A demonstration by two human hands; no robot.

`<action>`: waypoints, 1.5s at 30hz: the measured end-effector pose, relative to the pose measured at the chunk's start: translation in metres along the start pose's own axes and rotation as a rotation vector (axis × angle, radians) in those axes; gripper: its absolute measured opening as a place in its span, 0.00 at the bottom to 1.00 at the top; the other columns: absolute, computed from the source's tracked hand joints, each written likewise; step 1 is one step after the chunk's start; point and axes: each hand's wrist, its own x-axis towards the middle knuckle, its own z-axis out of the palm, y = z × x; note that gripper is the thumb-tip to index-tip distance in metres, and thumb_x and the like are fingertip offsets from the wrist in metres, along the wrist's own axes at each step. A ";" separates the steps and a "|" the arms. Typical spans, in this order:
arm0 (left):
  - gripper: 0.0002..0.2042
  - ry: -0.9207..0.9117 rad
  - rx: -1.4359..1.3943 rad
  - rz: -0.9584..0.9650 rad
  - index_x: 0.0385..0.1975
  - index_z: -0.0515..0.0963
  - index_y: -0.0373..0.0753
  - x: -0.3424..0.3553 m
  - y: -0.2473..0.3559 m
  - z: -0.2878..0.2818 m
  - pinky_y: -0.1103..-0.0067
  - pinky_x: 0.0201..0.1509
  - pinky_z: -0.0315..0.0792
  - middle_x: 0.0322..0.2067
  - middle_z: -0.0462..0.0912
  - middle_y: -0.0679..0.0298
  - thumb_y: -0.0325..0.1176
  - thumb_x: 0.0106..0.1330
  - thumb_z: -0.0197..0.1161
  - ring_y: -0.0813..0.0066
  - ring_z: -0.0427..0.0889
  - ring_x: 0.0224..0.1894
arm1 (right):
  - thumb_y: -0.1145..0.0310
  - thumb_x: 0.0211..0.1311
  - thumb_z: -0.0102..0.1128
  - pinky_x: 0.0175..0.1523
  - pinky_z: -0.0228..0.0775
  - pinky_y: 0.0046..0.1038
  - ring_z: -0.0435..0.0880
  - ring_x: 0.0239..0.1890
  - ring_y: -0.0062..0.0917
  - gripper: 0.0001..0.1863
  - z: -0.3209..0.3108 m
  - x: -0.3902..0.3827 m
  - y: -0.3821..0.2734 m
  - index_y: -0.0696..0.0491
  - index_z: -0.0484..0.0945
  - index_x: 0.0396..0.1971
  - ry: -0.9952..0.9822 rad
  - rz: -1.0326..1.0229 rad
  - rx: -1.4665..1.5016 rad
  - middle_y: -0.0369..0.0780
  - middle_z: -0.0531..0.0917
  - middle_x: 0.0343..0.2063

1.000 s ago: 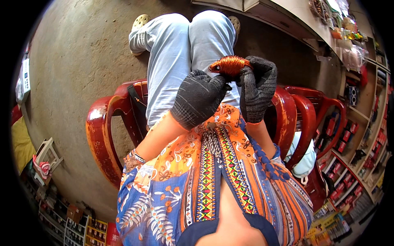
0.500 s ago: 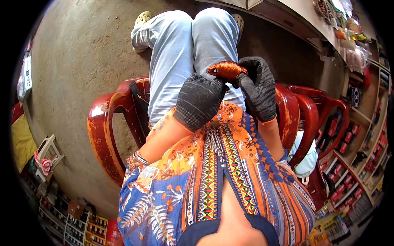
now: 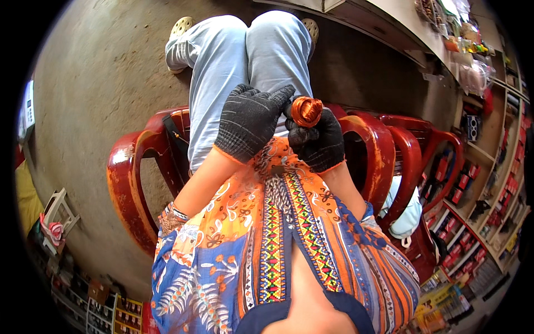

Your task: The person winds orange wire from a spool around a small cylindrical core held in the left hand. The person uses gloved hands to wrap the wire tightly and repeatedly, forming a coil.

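A copper coil (image 3: 306,112) is held over the jeans (image 3: 219,72).
It is gripped in the right hand (image 3: 324,142), fingers curled; just beside it, the left hand's (image 3: 245,121) fingers are folded, anything pinched there being impossible to tell. Both are flanked by red armrests (image 3: 127,178).

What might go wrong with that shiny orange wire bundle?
The wire bundle might slip from the right hand and fall onto the legs, since it sits above them. Its thin strands might also snag on the black gloves, which are close around it.
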 end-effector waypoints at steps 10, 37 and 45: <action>0.06 -0.076 -0.101 -0.043 0.27 0.77 0.42 -0.005 0.011 -0.012 0.67 0.38 0.67 0.18 0.77 0.58 0.37 0.57 0.61 0.59 0.76 0.24 | 0.78 0.59 0.52 0.39 0.71 0.19 0.76 0.32 0.19 0.11 0.022 0.012 0.014 0.59 0.70 0.42 0.351 -0.844 -1.123 0.38 0.75 0.35; 0.07 -0.019 -0.339 0.207 0.27 0.80 0.44 -0.003 -0.014 0.003 0.61 0.64 0.58 0.39 0.79 0.61 0.35 0.50 0.69 0.60 0.75 0.48 | 0.69 0.60 0.59 0.41 0.72 0.27 0.81 0.36 0.31 0.09 0.045 0.010 -0.014 0.59 0.80 0.32 0.175 -0.804 -1.295 0.44 0.79 0.37; 0.10 0.438 -0.276 0.119 0.30 0.77 0.38 0.009 -0.002 -0.033 0.63 0.55 0.68 0.39 0.79 0.57 0.31 0.49 0.68 0.58 0.78 0.44 | 0.65 0.59 0.60 0.37 0.74 0.25 0.82 0.34 0.29 0.11 0.036 0.008 -0.031 0.59 0.81 0.30 0.048 -0.781 -1.399 0.43 0.80 0.35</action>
